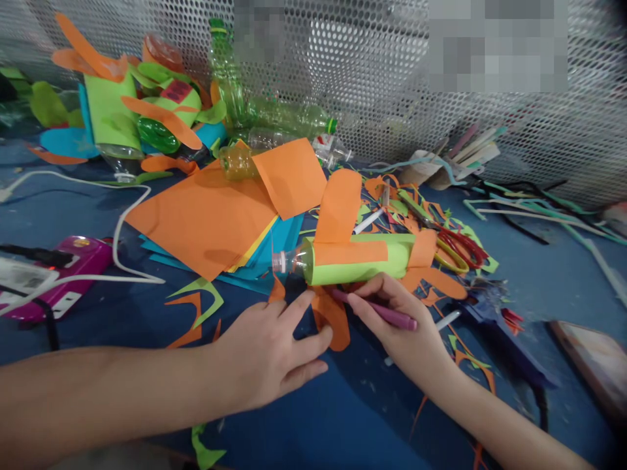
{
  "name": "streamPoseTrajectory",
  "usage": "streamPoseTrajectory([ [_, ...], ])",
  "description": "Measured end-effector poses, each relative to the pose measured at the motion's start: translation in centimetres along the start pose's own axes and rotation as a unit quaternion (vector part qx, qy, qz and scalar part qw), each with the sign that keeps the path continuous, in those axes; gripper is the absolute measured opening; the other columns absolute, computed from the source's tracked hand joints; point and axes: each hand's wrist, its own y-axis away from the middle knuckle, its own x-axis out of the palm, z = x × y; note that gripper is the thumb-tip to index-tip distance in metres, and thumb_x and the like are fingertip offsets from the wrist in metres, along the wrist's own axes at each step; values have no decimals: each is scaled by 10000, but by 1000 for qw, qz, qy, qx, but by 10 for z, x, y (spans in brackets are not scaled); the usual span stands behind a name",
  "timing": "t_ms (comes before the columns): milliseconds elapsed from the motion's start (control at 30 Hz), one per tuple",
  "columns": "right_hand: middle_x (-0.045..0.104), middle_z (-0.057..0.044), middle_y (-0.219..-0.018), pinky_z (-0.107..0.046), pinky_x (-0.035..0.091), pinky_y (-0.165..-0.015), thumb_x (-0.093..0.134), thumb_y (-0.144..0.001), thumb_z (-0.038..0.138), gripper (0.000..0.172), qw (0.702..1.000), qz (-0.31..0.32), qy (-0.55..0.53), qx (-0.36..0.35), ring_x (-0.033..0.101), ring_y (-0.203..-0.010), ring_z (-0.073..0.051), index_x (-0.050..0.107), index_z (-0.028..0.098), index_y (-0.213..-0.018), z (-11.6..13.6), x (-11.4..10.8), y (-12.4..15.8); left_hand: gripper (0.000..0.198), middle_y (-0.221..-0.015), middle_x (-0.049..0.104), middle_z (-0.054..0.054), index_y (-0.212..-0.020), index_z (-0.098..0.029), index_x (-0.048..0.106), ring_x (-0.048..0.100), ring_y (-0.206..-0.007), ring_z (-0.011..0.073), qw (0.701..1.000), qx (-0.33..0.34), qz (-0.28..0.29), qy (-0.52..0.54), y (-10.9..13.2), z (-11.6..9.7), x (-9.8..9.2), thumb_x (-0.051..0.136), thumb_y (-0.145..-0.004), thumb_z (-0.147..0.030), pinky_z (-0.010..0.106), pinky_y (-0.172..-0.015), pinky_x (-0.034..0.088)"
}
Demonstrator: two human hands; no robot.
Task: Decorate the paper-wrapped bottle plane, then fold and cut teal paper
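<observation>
- Head view, work surface: a blue table (343, 418) strewn with paper offcuts. A perforated metal screen (392, 78) stands behind it.
- Left hand (267, 356): palm down on the table, fingers spread and relaxed, grasping nothing. The fingertips rest on an orange paper cut-out (336, 320) that lies just under the bottle's neck end.
- Right hand (396, 326): closed around a purple marker (379, 312) in a writing grip. The marker tip points left, at the orange cut-out, just below the wrapped bottle.
- Wrapped bottle (357, 260): a clear plastic bottle lying on its side at table centre, neck to the left, body covered in green paper with orange strips. It lies just beyond both hands. Orange fins project from its right end.
- Orange paper sheets (210, 219): stacked left of the bottle, over blue and yellow sheets.
- Scissors (458, 248): red and yellow handles, right of the bottle, among scraps.
- Glue gun (494, 320): dark blue, on the table right of the right hand.
- Empty green bottles (289, 117): lying by the screen. Further paper-wrapped bottles (117, 111) stand at the far left.
- Pink power strip (63, 274): left edge, with a white cable (127, 215) looping past it.
- Writing: no brand, label or lettering is readable on any item. The blurred patches at the top show nothing legible.
</observation>
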Motion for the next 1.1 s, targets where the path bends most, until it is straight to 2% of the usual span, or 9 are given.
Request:
streamPoseTrajectory([
  [200,518,28,-615,-236,390,-511,594,-831,348,217,1000,-15,13,2,475,-557,-118,491,214,-694,4,0,0,372,-1322,441,186,-1220,-287,533,595,-839,253,1000,-4,4,3,0,0,0,341,-945,-445,388,-610,525],
  [467,528,24,-635,-240,398,-530,592,-838,349,211,1000,-10,18,-5,488,-573,-122,491,217,-708,1,-1,1,378,-1311,449,179,-1213,-292,551,589,-813,242,1000,-4,-13,0,1,-1,1,330,-948,-446,377,-600,515],
  [667,571,16,-688,-243,408,-559,587,-852,347,188,1000,2,17,-9,525,-621,-128,496,221,-745,-1,0,1,376,-1302,455,180,-1233,-292,531,591,-808,250,1000,-2,-2,0,0,0,0,337,-947,-440,387,-588,520],
  [867,515,31,-618,-232,395,-520,585,-843,338,215,999,-14,26,-11,481,-562,-117,484,217,-696,3,-1,1,372,-1312,447,168,-1209,-293,553,590,-826,241,1000,-6,-5,3,0,-1,0,335,-949,-445,376,-611,518],
  [1100,550,23,-656,-236,412,-548,591,-846,336,198,1000,-11,18,-15,517,-596,-121,492,218,-722,0,0,2,370,-1304,451,181,-1220,-281,540,587,-815,248,1000,1,-4,-3,-1,0,0,347,-945,-435,384,-593,518],
])
